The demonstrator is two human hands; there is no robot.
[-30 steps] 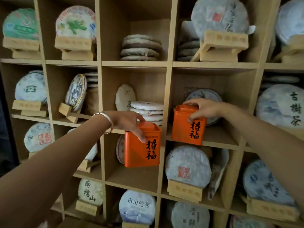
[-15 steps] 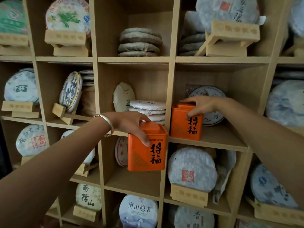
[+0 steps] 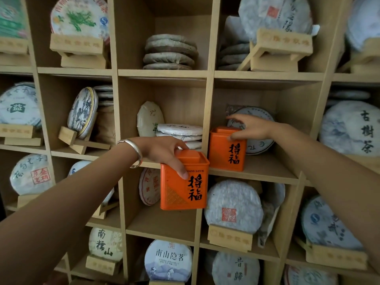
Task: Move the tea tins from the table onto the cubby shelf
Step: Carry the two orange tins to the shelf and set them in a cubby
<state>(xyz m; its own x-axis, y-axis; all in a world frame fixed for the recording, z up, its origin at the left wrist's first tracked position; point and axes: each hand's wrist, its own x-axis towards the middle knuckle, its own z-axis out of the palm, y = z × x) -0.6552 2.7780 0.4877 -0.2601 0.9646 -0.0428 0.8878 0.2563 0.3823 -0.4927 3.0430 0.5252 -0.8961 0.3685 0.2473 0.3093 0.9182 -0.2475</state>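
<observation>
Two orange tea tins with black characters are in front of the wooden cubby shelf (image 3: 207, 112). My left hand (image 3: 164, 151), with a silver bangle on its wrist, grips the top of the nearer tin (image 3: 183, 188) and holds it in the air before the centre cubbies. The second tin (image 3: 227, 150) stands on the shelf board of the cubby to the right, at its left front. My right hand (image 3: 249, 127) rests on that tin's top, fingers spread and thumb on its front face.
Nearly every cubby holds round paper-wrapped tea cakes, some upright on small wooden stands (image 3: 230, 236), some stacked flat (image 3: 178, 133). A round cake (image 3: 259, 145) leans behind the shelved tin. The cubby floor (image 3: 160, 225) below the held tin is bare at the front.
The right-hand tin went deeper into its cubby and now stands on the board, with my right hand's fingers loosening on it. The left-hand tin stayed in my grip, hardly moving.
</observation>
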